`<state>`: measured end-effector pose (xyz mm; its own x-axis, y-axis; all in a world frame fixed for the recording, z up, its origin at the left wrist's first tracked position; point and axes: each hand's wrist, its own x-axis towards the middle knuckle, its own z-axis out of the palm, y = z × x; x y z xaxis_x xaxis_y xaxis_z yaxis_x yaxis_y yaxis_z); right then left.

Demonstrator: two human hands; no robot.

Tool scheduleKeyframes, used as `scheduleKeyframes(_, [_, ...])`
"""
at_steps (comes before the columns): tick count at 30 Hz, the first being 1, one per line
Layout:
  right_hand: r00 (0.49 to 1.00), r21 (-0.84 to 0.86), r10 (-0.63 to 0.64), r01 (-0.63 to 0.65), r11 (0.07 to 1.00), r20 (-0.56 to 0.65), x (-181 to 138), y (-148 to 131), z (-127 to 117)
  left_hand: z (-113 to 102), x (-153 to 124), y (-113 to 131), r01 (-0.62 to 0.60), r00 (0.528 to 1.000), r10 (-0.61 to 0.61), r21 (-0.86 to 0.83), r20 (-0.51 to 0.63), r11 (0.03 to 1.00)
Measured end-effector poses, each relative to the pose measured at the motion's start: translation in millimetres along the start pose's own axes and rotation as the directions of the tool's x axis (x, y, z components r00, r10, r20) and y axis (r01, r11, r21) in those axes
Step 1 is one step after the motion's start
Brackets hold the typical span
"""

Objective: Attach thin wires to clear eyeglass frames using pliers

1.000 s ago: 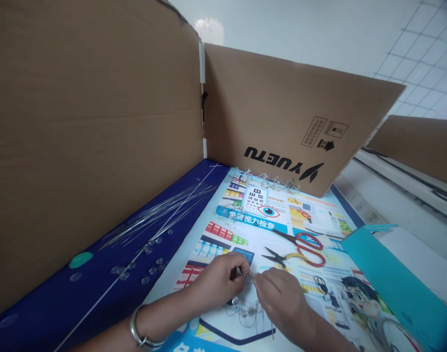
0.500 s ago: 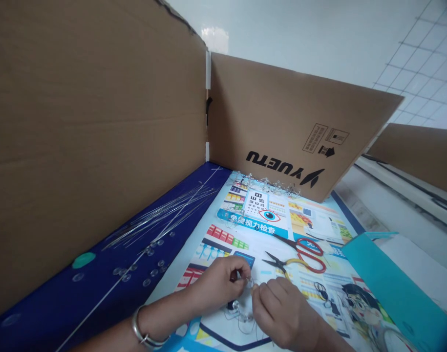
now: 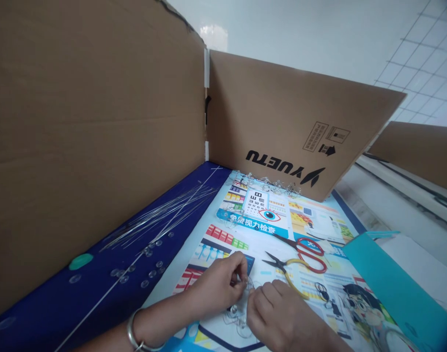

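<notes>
My left hand (image 3: pixel 225 281), its wrist in a silver bangle (image 3: pixel 135 332), pinches a thin wire near a small loop. Close beside it my right hand (image 3: pixel 278 313) is closed, with thumb and fingers pressed together at the same wire; the exact grip is hidden. Below and between the hands hangs a string of clear beads (image 3: pixel 241 321) with loose curls of wire. Just beyond my right hand lie pliers with yellow and red handles (image 3: pixel 289 268) and scissors with red handles (image 3: pixel 308 246).
Straight wires (image 3: pixel 164 212) and clear round beads (image 3: pixel 147 251) lie on the blue cloth at left, near a green piece (image 3: pixel 81 261). Beaded wire pieces (image 3: pixel 278 187) line the foot of the cardboard wall (image 3: pixel 282 117). A teal box (image 3: pixel 392 283) stands at right.
Both hands have shifted slightly to the left, still close together at the wire. The bead string has moved a little with them. The tools have not moved.
</notes>
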<state>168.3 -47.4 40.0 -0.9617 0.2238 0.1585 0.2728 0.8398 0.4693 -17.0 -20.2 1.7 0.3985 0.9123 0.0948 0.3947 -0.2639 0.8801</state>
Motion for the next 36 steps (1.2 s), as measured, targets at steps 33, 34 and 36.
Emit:
scheduleKeyframes(33, [0.981, 0.094, 0.155, -0.166, 0.982, 0.116, 2, -1, 5, 2, -1, 0, -0.143, 0.99, 0.143, 0.126, 0.013, 0.982])
scheduleKeyframes(34, [0.98, 0.119, 0.164, -0.177, 0.977, 0.111, 1, -1, 6, 2, -1, 0, -0.144, 0.989, 0.144, 0.128, 0.01, 0.981])
scheduleKeyframes(36, [0.976, 0.187, 0.203, -0.214, 0.959, 0.075, 0, 1, 8, 2, -2, -1, -0.153, 0.988, 0.154, 0.13, 0.008, 0.98])
